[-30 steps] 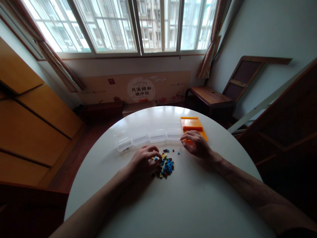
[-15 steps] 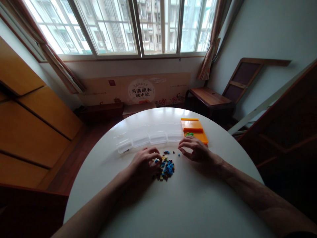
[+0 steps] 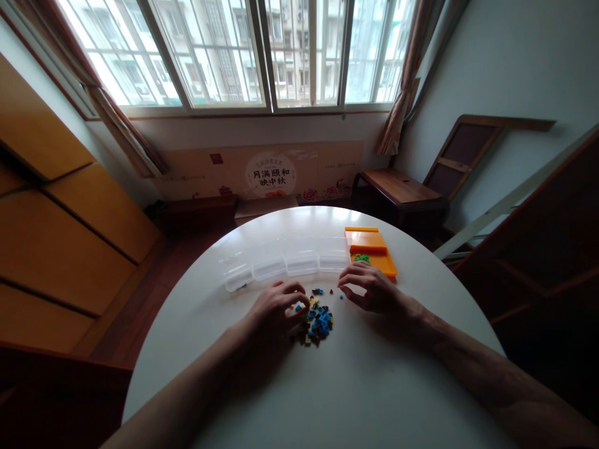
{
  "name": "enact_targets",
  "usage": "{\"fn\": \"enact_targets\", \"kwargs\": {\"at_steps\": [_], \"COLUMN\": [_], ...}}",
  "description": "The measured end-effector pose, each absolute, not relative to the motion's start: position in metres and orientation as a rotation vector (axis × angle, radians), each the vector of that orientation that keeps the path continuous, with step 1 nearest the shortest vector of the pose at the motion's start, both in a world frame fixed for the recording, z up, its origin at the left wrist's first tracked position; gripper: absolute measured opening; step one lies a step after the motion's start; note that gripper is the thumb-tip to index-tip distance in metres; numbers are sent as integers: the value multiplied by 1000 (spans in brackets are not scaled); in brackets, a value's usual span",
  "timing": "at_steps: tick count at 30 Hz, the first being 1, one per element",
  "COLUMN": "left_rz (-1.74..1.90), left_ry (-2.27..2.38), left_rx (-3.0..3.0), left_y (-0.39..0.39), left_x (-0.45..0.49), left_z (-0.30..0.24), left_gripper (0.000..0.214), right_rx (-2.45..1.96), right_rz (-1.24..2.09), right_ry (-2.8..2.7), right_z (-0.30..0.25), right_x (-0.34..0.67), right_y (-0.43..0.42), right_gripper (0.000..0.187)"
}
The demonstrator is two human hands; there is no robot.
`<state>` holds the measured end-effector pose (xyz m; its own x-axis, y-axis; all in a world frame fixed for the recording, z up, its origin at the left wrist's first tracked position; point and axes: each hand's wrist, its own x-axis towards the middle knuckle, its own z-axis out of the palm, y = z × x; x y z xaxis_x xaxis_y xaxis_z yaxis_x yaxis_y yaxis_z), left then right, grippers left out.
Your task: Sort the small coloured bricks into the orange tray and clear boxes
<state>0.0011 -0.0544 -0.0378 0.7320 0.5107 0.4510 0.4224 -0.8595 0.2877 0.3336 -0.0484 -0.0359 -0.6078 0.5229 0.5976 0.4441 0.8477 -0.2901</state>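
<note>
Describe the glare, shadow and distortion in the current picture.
Head view: glare whitens the far part of the white table; head view: the window is washed out, a soft shadow lies beneath the left forearm, the lower right corner is dark, and edges look stretched.

Left hand covers the left side of the brick pile; its fingertips perhaps touch a piece, too dark to be sure. Right hand hides the orange tray's near left corner. Single bricks too small to identify. Left forearm, right forearm and white table cut off by frame. Banner's fine print illegible.
</note>
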Motion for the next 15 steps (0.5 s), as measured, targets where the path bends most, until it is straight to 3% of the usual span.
{"fn": "enact_targets", "kwargs": {"at_steps": [15], "left_rz": [902], "left_ry": [677], "left_rx": [2734], "left_y": [-57], "left_x": [4], "left_z": [-28], "left_gripper": [8], "right_rx": [-650], "right_rz": [128], "right_ry": [-2316], "right_z": [-29], "right_x": [331], "right_y": [-52], "right_gripper": [9]}}
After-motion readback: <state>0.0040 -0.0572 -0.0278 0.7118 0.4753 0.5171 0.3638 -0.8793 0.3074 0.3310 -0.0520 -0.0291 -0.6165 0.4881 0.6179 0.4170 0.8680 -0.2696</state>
